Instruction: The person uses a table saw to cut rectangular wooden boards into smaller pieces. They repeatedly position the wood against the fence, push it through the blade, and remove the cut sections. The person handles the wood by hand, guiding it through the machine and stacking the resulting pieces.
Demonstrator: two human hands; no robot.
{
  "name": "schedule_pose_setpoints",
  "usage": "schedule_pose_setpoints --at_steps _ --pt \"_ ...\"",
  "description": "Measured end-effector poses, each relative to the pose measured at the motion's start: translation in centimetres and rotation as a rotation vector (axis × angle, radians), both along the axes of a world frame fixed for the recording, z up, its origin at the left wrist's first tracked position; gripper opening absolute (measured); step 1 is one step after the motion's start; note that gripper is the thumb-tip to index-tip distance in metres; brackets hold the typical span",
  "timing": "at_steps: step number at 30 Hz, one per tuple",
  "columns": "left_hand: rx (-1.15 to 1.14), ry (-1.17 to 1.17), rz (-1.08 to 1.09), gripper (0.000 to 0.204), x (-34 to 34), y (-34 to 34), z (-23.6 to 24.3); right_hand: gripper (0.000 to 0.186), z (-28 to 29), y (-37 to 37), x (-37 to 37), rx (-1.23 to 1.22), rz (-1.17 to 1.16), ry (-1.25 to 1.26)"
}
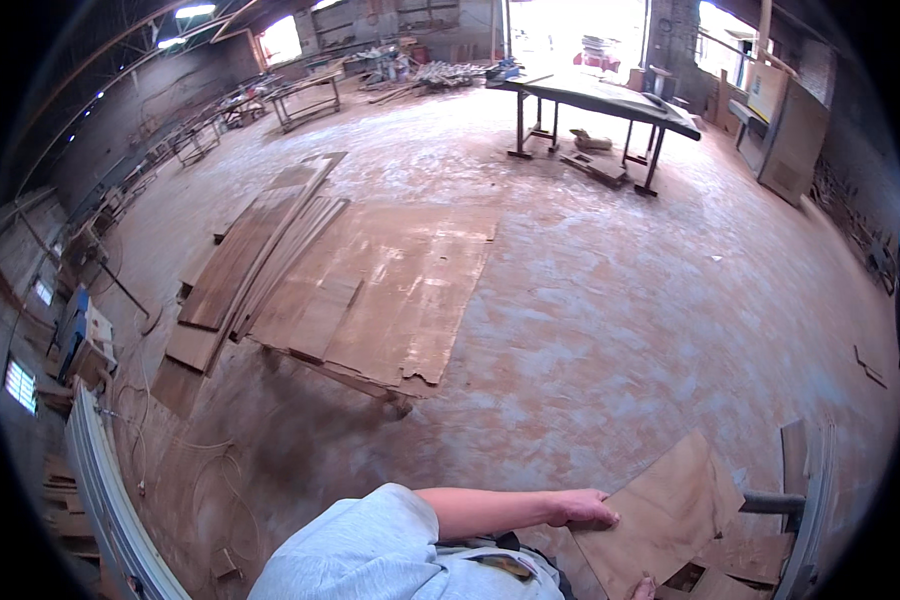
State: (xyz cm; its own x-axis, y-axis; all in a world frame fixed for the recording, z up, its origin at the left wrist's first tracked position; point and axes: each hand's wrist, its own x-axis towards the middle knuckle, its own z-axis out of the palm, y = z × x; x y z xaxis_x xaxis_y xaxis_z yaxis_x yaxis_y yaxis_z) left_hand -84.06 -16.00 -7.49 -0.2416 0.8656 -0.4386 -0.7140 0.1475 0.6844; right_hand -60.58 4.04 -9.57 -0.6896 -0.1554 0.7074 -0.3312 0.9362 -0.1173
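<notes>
At the bottom right, my left hand (582, 508) grips the upper left edge of a thin light-brown wooden sheet (660, 500), held at a slant. Part of my right hand (642, 589) shows at the lower edge of the picture, closed on the same sheet's lower edge; most of it is out of view. Beneath and beside the sheet are other board pieces (755, 555), a dark round bar (770, 504) and an upright metal rail (818, 510).
Ahead lies a low stack of plywood and planks (380, 290). Behind stand a dark-legged table (600, 95) and a tall cabinet (790, 130). A long metal rail (115, 490) runs along the lower left, beside cables (230, 450). Cluttered benches (305, 95) line the back.
</notes>
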Motion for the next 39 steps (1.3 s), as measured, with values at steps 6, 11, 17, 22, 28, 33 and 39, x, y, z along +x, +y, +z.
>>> schedule_pose_setpoints --at_steps 6,11,17,22,28,33,39 --pt "-0.003 -0.03 0.095 0.037 -1.1 -3.6 -0.6 0.032 -0.7 -0.6 -0.6 -0.125 -0.161 -0.364" --pt "-0.001 -0.021 0.141 0.037 -1.4 -5.6 0.1 0.042 0.7 -6.8 -3.0 -1.152 -0.106 -0.087" --pt "0.023 -0.028 0.198 0.037 -0.9 -6.9 -0.2 0.045 -2.4 -1.9 -0.6 -1.507 -0.321 -0.633" --pt "0.035 -0.016 0.198 0.037 -0.7 -7.7 -0.9 0.047 9.1 -9.6 -6.1 -1.613 -0.801 -0.852" --pt "-0.231 0.134 0.04 0.032 -1.9 -6.7 -0.4 0.036 6.3 -7.4 -4.8 -1.26 -0.395 -0.704" --pt "-0.269 0.023 0.155 0.019 -2.0 -5.3 1.3 0.028 5.6 -8.5 -3.1 -1.846 -0.345 -0.462" --pt "-0.166 -0.059 0.126 0.037 -1.0 0.1 -0.5 0.029 7.9 -11.0 0.1 -1.719 -0.489 -0.343"
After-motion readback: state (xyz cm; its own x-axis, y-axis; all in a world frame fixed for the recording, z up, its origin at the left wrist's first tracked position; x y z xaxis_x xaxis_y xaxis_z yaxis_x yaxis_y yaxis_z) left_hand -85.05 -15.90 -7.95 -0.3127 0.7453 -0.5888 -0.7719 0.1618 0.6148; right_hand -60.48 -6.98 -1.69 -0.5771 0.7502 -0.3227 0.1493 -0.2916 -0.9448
